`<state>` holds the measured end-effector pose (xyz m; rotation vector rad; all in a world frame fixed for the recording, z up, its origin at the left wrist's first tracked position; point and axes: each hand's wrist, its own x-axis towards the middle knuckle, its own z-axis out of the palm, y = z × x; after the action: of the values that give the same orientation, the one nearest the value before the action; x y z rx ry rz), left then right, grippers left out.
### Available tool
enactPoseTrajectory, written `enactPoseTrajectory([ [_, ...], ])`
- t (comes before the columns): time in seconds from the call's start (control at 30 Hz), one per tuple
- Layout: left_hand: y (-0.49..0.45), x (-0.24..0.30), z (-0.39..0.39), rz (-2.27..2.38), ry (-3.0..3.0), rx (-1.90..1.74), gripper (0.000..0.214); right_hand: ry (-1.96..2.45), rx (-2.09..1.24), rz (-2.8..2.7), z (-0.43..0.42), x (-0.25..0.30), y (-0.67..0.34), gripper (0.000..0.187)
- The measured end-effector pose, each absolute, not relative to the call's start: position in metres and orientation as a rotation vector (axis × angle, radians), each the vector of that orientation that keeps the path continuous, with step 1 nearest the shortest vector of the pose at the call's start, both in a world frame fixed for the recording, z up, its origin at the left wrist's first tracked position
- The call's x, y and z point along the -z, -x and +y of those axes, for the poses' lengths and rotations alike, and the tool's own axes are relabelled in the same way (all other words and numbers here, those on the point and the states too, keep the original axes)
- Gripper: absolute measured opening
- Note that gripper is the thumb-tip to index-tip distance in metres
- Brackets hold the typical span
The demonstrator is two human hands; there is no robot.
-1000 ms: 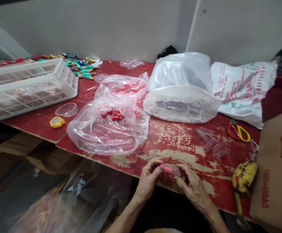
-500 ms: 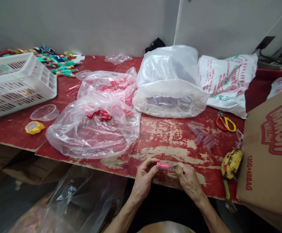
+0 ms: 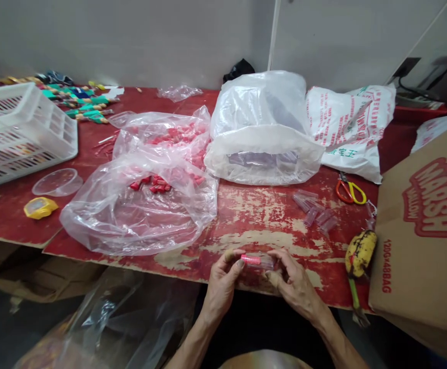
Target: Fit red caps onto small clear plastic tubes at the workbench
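My left hand (image 3: 223,277) pinches a pink cap-like piece (image 3: 251,260) between thumb and fingers, above the table's front edge. The pink piece sits at the left end of a clear plastic tube (image 3: 265,262). At the tube's right end my right hand (image 3: 295,284) has its thumb below and fingertips above, closed around it. Several loose clear tubes (image 3: 316,211) lie on the table beyond my right hand. A clear plastic bag (image 3: 139,220) to the left holds small red pieces (image 3: 154,183).
Behind stand a white bag (image 3: 262,107) and a printed sack (image 3: 346,123). Scissors (image 3: 351,192), a banana (image 3: 361,251) and a cardboard box (image 3: 419,246) are on the right. On the left are a white basket (image 3: 27,138), a clear lid (image 3: 57,182) and a tape roll (image 3: 41,208).
My right thumb and fingers have spread from a tight pinch to a wider hold around the tube's end. The view has swung a little to the right.
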<state>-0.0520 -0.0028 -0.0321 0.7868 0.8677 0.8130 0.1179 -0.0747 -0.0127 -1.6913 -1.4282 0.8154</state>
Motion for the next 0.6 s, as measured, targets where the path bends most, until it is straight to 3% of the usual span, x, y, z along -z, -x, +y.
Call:
enactPoseTrajectory([
  [0.07,0.0513,0.032,-0.0028,0.858,-0.791,-0.812,0.024,1.698,-0.856,-1.427,-0.0746,0.012,-0.1175,0.025],
  [0.17,0.0498,0.0309,-0.0028,0.853,-0.791,-0.834,0.023,1.693,-0.867,-1.382,-0.0739,0.0121,-0.1176,0.037],
  [0.4,0.0496,0.0277,-0.0039,0.861,-0.767,-0.821,0.023,1.736,-0.819,-1.419,-0.0754,0.0126,-0.1194,0.023],
  [0.53,0.0493,0.0281,-0.0037,0.885,-0.8,-0.83,0.024,1.743,-0.828,-1.34,-0.0748,0.0117,-0.1182,0.038],
  [0.6,0.0487,0.0283,-0.0034,0.882,-0.783,-0.837,0.025,1.719,-0.808,-1.359,-0.0751,0.0105,-0.1176,0.029],
])
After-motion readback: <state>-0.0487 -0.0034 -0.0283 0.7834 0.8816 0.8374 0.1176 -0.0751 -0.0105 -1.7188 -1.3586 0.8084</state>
